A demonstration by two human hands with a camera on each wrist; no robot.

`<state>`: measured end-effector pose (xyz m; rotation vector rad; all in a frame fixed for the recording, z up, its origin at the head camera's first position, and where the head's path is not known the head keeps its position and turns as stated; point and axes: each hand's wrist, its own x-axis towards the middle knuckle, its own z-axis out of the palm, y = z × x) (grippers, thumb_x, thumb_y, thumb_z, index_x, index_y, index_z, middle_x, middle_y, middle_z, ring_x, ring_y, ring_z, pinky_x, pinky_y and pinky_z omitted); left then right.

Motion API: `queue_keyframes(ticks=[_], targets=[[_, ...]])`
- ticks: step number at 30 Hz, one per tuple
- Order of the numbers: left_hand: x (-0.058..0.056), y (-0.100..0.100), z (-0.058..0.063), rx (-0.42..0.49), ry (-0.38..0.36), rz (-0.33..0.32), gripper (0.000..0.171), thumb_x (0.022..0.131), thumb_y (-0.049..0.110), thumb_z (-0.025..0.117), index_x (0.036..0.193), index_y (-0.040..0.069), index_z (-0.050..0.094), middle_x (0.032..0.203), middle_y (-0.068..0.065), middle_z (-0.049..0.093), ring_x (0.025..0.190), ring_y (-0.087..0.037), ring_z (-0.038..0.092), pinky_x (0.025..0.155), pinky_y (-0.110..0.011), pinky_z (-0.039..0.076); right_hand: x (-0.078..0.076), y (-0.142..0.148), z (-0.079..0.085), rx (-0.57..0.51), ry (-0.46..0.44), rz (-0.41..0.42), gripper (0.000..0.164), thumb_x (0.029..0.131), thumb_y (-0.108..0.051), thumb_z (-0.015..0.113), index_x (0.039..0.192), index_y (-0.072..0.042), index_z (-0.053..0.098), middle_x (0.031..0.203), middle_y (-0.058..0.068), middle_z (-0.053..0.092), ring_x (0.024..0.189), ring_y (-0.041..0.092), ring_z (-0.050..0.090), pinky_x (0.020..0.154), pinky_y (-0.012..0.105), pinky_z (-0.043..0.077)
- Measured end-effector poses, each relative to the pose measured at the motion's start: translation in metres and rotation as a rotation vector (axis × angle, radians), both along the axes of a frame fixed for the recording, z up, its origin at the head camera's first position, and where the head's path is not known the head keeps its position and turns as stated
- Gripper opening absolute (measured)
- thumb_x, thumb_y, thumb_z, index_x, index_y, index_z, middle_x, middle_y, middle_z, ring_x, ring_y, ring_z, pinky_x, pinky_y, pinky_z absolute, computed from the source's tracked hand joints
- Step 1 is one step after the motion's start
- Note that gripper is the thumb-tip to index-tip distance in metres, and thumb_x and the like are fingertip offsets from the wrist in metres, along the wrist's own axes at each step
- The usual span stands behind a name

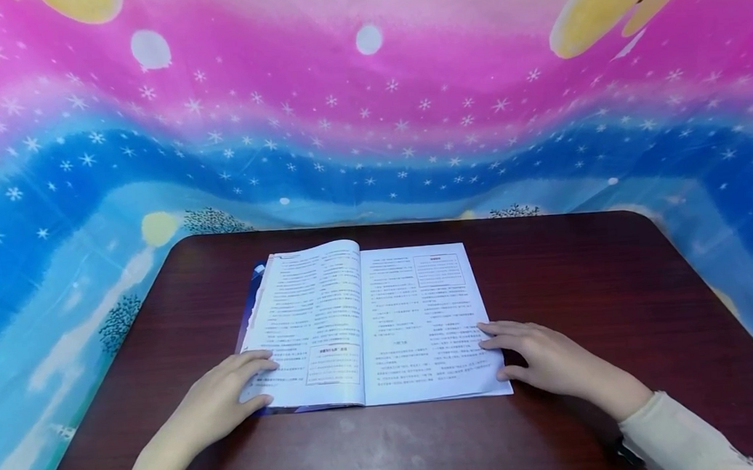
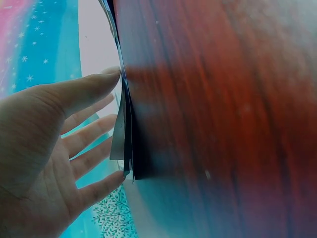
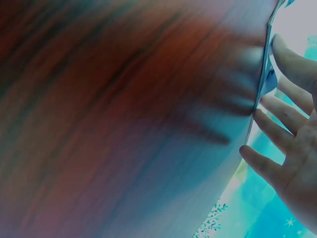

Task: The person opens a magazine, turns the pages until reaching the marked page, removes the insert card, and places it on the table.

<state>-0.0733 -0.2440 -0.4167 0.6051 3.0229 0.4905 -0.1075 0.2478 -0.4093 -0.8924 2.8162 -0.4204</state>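
An open magazine (image 1: 415,312) lies flat on the table, its printed pages facing up and a dark blue cover edge showing at the left. My left hand (image 1: 220,395) rests on the lower part of the left page, thumb and fingers spread. In the left wrist view, this hand (image 2: 59,144) touches the magazine's edge, where several sheets stand slightly apart. At the lower right edge of the right page, my right hand (image 1: 542,358) rests with fingers spread. The right wrist view shows the same hand (image 3: 292,134) with straight fingers along the page edge.
The magazine lies on a dark reddish-brown wooden table (image 1: 589,278) with rounded far corners. Behind and along both sides hangs a pink and blue cloth (image 1: 316,123) with snowflakes and small trees printed on it.
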Motion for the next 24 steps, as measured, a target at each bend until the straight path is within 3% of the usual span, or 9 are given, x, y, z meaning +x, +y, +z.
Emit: queue_keyframes(ticks=[8, 13, 24], targets=[[0.001, -0.002, 0.002, 0.011, -0.023, 0.026, 0.044, 0.080, 0.022, 0.084, 0.120, 0.012, 0.069, 0.133, -0.010, 0.060, 0.123, -0.035, 0.055, 0.095, -0.056, 0.047, -0.004, -0.004, 0.007, -0.033, 0.034, -0.023, 0.035, 0.086, -0.024, 0.079, 0.119, -0.013, 0.072, 0.134, 0.008, 0.061, 0.126, 0.030, 0.055, 0.101, 0.053, 0.045], [0.001, 0.002, 0.004, 0.054, 0.006, 0.036, 0.044, 0.079, 0.020, 0.084, 0.121, 0.013, 0.070, 0.128, -0.008, 0.064, 0.119, -0.030, 0.059, 0.096, -0.053, 0.048, -0.010, -0.009, 0.014, -0.097, 0.079, -0.034, 0.036, 0.086, -0.023, 0.079, 0.119, -0.011, 0.071, 0.130, 0.008, 0.063, 0.124, 0.029, 0.056, 0.101, 0.051, 0.045], [-0.003, 0.044, 0.017, 0.163, 0.085, -0.017, 0.034, 0.085, 0.023, 0.081, 0.117, 0.020, 0.071, 0.121, 0.003, 0.068, 0.115, -0.018, 0.062, 0.094, -0.044, 0.051, -0.017, -0.023, 0.032, -0.244, 0.197, -0.040, 0.038, 0.083, -0.023, 0.082, 0.117, -0.010, 0.071, 0.128, 0.004, 0.064, 0.123, 0.024, 0.056, 0.100, 0.046, 0.047]])
